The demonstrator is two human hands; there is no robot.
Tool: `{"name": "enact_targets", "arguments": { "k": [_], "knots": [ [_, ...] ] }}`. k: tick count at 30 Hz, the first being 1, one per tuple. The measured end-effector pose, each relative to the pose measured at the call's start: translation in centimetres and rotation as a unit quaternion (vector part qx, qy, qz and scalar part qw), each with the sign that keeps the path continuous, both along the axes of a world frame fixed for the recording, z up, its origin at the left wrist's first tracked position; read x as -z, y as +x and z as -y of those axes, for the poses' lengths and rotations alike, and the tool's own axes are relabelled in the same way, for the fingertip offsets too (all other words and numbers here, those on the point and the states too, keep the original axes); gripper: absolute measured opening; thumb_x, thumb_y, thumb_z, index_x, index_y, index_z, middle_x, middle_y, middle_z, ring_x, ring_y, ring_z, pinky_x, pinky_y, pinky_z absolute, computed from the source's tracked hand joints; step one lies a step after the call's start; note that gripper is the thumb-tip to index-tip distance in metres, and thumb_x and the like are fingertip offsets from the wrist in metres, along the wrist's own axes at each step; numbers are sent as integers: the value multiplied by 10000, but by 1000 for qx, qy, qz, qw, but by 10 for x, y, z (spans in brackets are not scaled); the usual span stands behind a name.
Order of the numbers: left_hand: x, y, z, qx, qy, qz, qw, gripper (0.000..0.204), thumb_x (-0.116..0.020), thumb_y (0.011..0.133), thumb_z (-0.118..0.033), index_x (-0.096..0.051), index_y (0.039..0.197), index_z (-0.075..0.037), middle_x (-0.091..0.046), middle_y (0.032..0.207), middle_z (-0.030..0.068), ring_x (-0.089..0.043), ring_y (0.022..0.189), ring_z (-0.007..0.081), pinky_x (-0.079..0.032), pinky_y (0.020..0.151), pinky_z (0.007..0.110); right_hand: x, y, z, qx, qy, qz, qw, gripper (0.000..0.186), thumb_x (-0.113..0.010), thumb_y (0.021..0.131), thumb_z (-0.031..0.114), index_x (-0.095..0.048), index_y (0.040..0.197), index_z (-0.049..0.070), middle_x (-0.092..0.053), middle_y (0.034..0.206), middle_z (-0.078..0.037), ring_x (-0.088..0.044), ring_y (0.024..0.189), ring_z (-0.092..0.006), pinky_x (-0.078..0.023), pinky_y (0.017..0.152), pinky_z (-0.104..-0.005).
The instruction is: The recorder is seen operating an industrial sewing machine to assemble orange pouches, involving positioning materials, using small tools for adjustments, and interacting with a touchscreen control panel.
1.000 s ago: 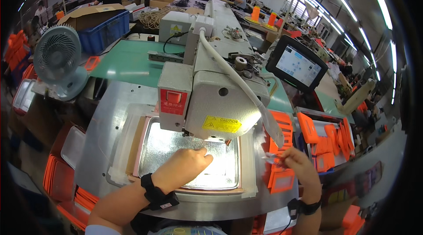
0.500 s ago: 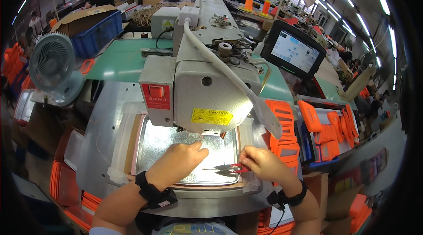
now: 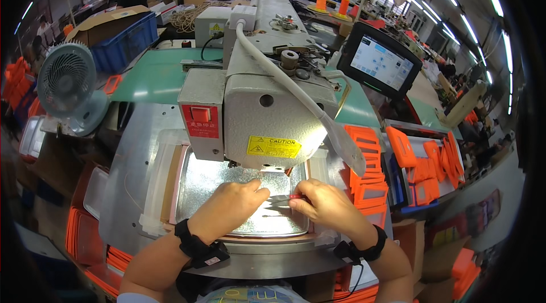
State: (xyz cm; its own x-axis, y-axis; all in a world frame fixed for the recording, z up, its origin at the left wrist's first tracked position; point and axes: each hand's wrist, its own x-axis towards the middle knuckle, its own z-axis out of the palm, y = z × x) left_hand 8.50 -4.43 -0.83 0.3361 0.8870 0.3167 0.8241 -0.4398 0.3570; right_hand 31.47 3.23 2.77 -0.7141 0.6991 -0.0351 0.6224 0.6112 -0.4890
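A: Right hand [image 3: 325, 206]: clamped on small snips with red handles and dark metal blades [image 3: 282, 199]. Blades point left, look slightly parted. And the left hand [image 3: 230, 207]?

B: Fingers curled together, fingertips close by the blade tips. Whether anything is pinched there, unable to say; too small to make out.

A: Position of the work?

B: Both hands over a silvery, rectangular panel with rounded corners [image 3: 196, 189], strongly lit. It lies flat inside a rectangular surround of tan and pinkish strips [image 3: 169, 189], on a grey metal work plate [image 3: 128, 161]. A bulky grey sewing-machine head [image 3: 276, 115] stands over the far part.

A: How far along, would you judge?

B: Partway, by my reading. Panel is seated in the surround: that much is done. Snips are up beside the left fingers. No severed end shows, so I wouldn't tick off a cut. Panel not yet out of the surround.

A: Other pieces?

B: Flat, bright orange pieces with window-like cut-outs [image 3: 364, 161], overlapped in a row right of the surround. Loose orange pieces [image 3: 424, 175] heaped farther right. Stacked orange-edged sheets [image 3: 74, 229] off to the left. Finished or waiting? Nothing settles it; the remainder can't be counted.
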Motion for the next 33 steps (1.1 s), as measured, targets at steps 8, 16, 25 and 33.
{"name": "enact_targets", "arguments": {
  "k": [8,16,25,33],
  "knots": [
    [1,1,1,-6,7,-6,1000,110,-650,786,-29,-607,887,-33,-630,885,102,-678,692,300,-569,617,373,-2,-6,6,-31,27,52,998,354,-690,884,422,-640,920,73,-694,871,-111,-679,776,-307,-507,659,-417],
    [0,2,1,-4,7,5,1000,115,-659,796,-46,-596,892,-36,-611,867,106,-673,693,304,-563,613,385,9,-14,14,-34,48,48,997,368,-704,858,444,-653,852,80,-697,795,-107,-680,724,-305,-508,627,-425],
    [-1,-3,0,-5,-12,45,999,151,-622,775,-8,-578,919,-17,-598,865,135,-658,704,339,-555,626,411,3,-14,17,-44,26,68,996,330,-711,863,392,-654,828,69,-697,759,-97,-675,682,-298,-498,586,-418],
    [-3,-8,10,23,-45,63,997,139,-604,776,27,-602,916,30,-590,1118,190,-662,839,357,-556,752,412,0,33,36,99,77,-20,992,291,-716,868,311,-640,1042,92,-641,873,-75,-656,670,-279,-498,579,-390]
  ]
}}
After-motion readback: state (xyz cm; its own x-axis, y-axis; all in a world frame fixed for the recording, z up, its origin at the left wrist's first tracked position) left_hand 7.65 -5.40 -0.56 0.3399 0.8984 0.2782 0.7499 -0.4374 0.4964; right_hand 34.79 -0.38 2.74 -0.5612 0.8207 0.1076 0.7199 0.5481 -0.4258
